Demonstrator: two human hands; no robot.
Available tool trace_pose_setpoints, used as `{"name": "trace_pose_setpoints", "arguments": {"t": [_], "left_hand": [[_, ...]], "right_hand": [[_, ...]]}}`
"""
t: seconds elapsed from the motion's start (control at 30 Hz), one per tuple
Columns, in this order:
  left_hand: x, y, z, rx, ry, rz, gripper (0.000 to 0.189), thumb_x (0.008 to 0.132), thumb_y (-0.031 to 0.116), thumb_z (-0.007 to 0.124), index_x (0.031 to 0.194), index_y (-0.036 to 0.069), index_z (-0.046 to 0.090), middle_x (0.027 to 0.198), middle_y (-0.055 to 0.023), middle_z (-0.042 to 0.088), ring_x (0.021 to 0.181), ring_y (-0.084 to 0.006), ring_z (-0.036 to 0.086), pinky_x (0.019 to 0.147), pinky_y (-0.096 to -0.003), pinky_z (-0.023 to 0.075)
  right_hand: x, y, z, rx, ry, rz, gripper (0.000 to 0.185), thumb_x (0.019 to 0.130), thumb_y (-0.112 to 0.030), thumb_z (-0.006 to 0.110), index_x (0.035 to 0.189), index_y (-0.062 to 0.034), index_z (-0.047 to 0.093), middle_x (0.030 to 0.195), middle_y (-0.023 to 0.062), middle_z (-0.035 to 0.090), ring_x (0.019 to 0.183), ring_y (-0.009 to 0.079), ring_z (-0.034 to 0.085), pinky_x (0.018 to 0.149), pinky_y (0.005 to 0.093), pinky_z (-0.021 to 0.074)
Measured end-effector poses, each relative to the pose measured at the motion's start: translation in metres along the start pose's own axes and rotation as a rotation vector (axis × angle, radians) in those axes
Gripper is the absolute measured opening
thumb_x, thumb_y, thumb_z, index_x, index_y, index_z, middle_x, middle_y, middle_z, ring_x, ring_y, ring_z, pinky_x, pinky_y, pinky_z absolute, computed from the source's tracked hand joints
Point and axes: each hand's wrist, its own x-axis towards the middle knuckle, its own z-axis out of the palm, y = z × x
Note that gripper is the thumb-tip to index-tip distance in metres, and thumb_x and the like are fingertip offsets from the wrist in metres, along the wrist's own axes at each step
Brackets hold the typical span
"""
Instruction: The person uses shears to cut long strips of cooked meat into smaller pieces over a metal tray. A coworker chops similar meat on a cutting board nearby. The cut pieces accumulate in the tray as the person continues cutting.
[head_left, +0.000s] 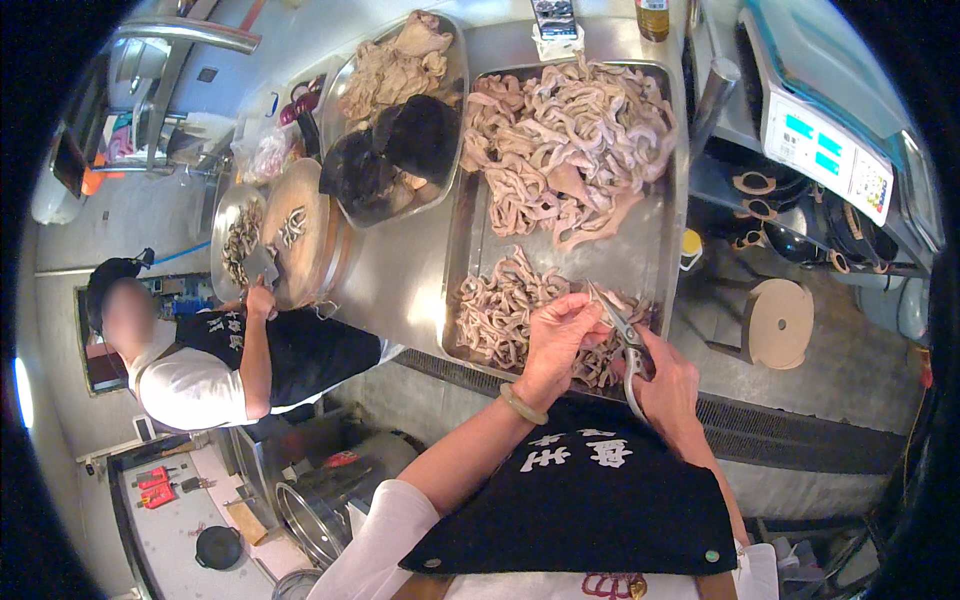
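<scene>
A deep steel tray (504, 196) lies before me, with pale offal that looks like intestine in two heaps. The far heap (577, 135) has long, curled pieces; the near heap (506, 304) is made of shorter ones. Over the near heap, my left hand (564, 334), with a bangle on its wrist, pinches a small piece of offal, mostly hidden by the fingers. My right hand (670, 382) grips metal scissors (628, 330) by the handles. Their tips point away from me and meet the left fingertips.
Left of the tray, a large tub (459, 142) holds pale offal and dark pieces. Beyond, a co-worker (247, 352) holds a cleaver (261, 264) at a round chopping block (300, 214). A digital scale (825, 150) and a stool (780, 324) are on the right; a phone (555, 19) stands behind.
</scene>
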Motion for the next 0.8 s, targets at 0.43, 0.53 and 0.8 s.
{"name": "trace_pose_setpoints", "arguments": {"t": [0.43,0.53,0.8], "left_hand": [[-0.015,-0.023,-0.055,0.376,0.196,-0.149,0.015,0.093,0.008,0.064,0.103,0.0,0.07,0.09,-0.0071,0.071,0.071,-0.0136,0.068,0.064,-0.0267,0.0549],[-0.008,-0.012,-0.065,0.932,0.087,0.246,0.018,0.091,0.006,0.063,0.106,0.0,0.07,0.092,-0.0102,0.069,0.072,-0.0164,0.067,0.064,-0.0284,0.0527],[0.052,0.014,-0.038,1.159,0.04,0.594,0.016,0.087,0.01,0.068,0.098,-0.002,0.069,0.091,-0.0206,0.068,0.077,-0.0324,0.067,0.07,-0.038,0.0515]], "right_hand": [[-0.018,0.007,0.008,0.117,-0.332,0.256,0.051,0.076,-0.03,0.082,0.116,-0.0029,0.067,0.084,0.0202,0.071,0.076,0.0328,0.071,0.071,0.0388,0.054],[-0.016,0.009,0.003,0.093,-0.326,0.276,0.054,0.076,-0.032,0.082,0.118,-0.0035,0.067,0.084,0.0205,0.07,0.075,0.0314,0.071,0.072,0.0389,0.0538],[-0.011,0.004,-0.017,0.129,-0.205,0.355,0.055,0.075,-0.037,0.083,0.119,-0.0064,0.067,0.084,0.0208,0.071,0.079,0.038,0.07,0.07,0.0417,0.0546]]}}
